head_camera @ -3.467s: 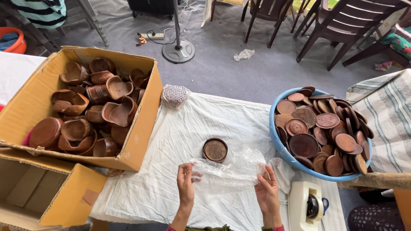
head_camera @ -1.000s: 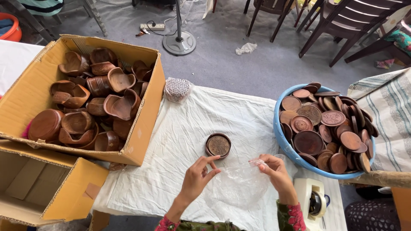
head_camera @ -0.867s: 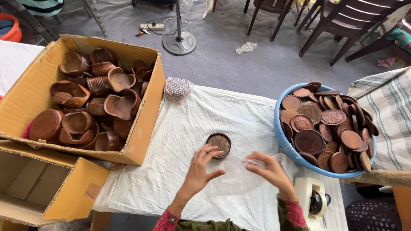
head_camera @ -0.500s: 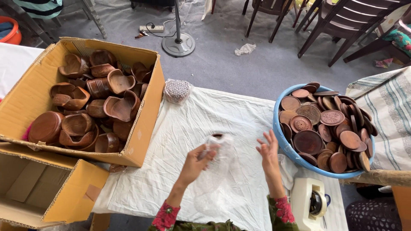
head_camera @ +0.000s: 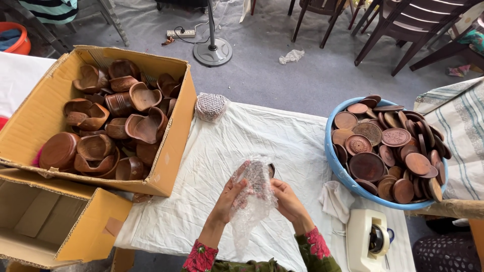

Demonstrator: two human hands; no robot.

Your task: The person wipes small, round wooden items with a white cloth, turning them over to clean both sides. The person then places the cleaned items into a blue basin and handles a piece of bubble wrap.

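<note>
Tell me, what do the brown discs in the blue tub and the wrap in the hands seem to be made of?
The discs look like turned wood, matte reddish-brown, some with carved rings; fired clay is possible. The wrap, held by the left hand and right hand, looks like clear bubble plastic: translucent, dimpled, crinkled.

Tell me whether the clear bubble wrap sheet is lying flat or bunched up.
Bunched up: the clear bubble wrap sheet is gathered between left hand and right hand, lifted off the white cloth.
</note>
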